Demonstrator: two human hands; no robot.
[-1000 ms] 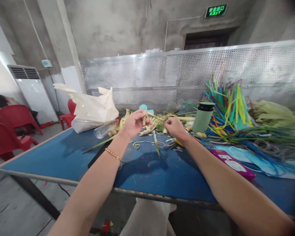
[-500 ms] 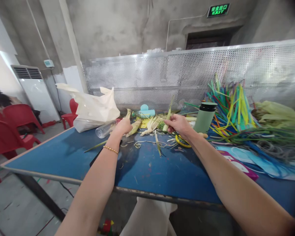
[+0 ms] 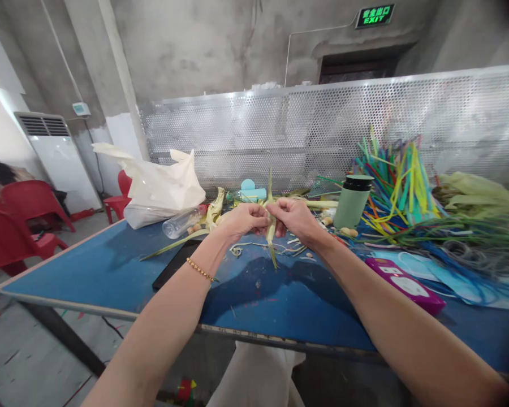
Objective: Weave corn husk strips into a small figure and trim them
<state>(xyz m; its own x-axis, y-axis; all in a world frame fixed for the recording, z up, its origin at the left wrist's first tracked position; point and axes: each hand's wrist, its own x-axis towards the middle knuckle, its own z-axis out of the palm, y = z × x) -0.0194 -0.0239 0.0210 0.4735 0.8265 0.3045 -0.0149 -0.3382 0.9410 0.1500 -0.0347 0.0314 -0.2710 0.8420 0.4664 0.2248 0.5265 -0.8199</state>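
Note:
My left hand (image 3: 246, 220) and my right hand (image 3: 296, 217) meet over the table's middle. Their closed fingers pinch a pale green corn husk (image 3: 271, 234) between them. Its narrow tip points up above the fingers, and a strip hangs below them. Fingers hide part of the husk. Thin scraps and curled strips lie on the blue table (image 3: 254, 299) under the hands. Another piece of corn husk (image 3: 216, 210) rests beyond my left hand, beside a clear plastic bottle (image 3: 178, 224). A dark tablet-like object (image 3: 176, 265) is partly covered by my left forearm.
A white bag (image 3: 163, 183) stands at the back left. To the right are a green tumbler (image 3: 351, 202), a heap of colourful strips (image 3: 407, 186), a purple power strip (image 3: 402, 285) and blue face masks (image 3: 453, 277). A perforated metal screen (image 3: 237, 135) runs behind the table.
My left hand has moved right, away from the husks at the left, and joined my right hand. The right hand has shifted slightly left with the husk, which both now grip.

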